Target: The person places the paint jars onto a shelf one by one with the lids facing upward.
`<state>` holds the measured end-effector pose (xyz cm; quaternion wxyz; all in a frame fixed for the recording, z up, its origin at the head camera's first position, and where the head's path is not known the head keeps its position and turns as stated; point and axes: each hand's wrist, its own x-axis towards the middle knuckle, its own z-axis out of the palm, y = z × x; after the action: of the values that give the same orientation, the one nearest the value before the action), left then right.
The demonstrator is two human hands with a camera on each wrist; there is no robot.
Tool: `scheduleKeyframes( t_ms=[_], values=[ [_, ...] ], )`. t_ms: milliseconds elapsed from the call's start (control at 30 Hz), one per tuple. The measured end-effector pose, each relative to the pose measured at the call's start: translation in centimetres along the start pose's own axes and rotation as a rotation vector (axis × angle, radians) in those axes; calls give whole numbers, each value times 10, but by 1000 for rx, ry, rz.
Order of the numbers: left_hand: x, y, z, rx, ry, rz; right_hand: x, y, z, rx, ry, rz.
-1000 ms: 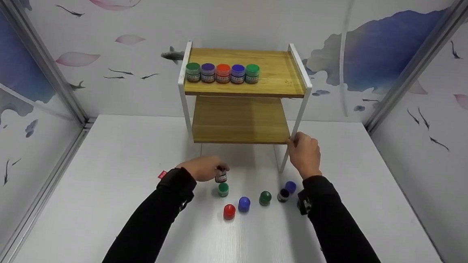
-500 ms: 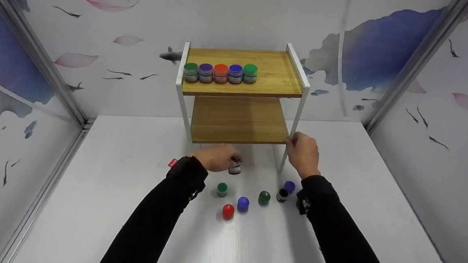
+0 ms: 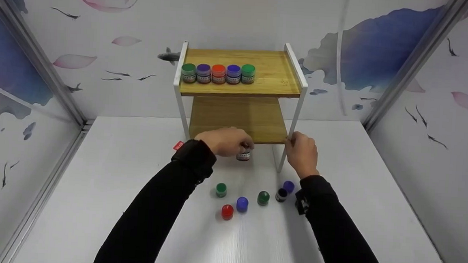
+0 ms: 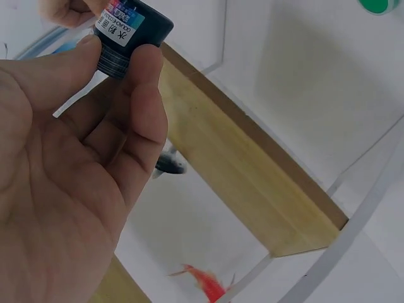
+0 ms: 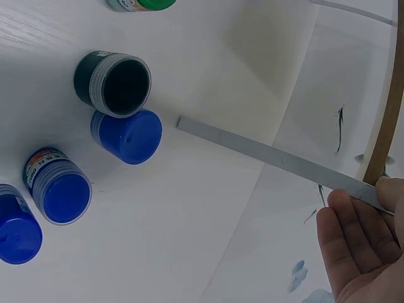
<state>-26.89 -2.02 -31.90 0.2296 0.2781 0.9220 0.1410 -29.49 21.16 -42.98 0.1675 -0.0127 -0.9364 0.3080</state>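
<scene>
My left hand (image 3: 225,141) pinches a small dark paint jar (image 3: 243,154) in front of the lower board (image 3: 235,111) of a two-tier wooden shelf (image 3: 276,75). In the left wrist view, the thumb and fingers hold the labelled jar (image 4: 129,35) by its capped end. My right hand (image 3: 302,154) grips the shelf's white front right leg (image 3: 296,117) at the height of the lower board. The right wrist view shows fingers (image 5: 360,240) around that white leg (image 5: 271,154). A row of several paint jars (image 3: 219,73) stands on the upper board, toward its left.
Loose paint jars lie on the white table (image 3: 133,190) in front: green (image 3: 221,189), red (image 3: 227,211), blue (image 3: 242,204), dark green (image 3: 263,197), black (image 3: 281,194) and blue-violet (image 3: 288,186) beside my right sleeve. Patterned walls (image 3: 422,114) enclose the table.
My left hand has carried the dark jar up and to the right, from beside the green jar to the lower board's front edge. My right hand has stayed on the leg.
</scene>
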Motion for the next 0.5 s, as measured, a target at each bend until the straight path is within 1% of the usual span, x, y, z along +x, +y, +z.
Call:
scheduleKeyframes(
  t_ms=[133,267,367,500],
  values=[
    [0,8,-10,15,4,0,0,0,1,0,-8,18],
    [-1,17,-23,37,18,20,1,0,1,3,-10,24],
    [-4,24,-32,55,35,36,1,0,0,5,-11,22],
    [-9,31,-43,62,47,39,1,0,0,4,-22,25]
  ],
)
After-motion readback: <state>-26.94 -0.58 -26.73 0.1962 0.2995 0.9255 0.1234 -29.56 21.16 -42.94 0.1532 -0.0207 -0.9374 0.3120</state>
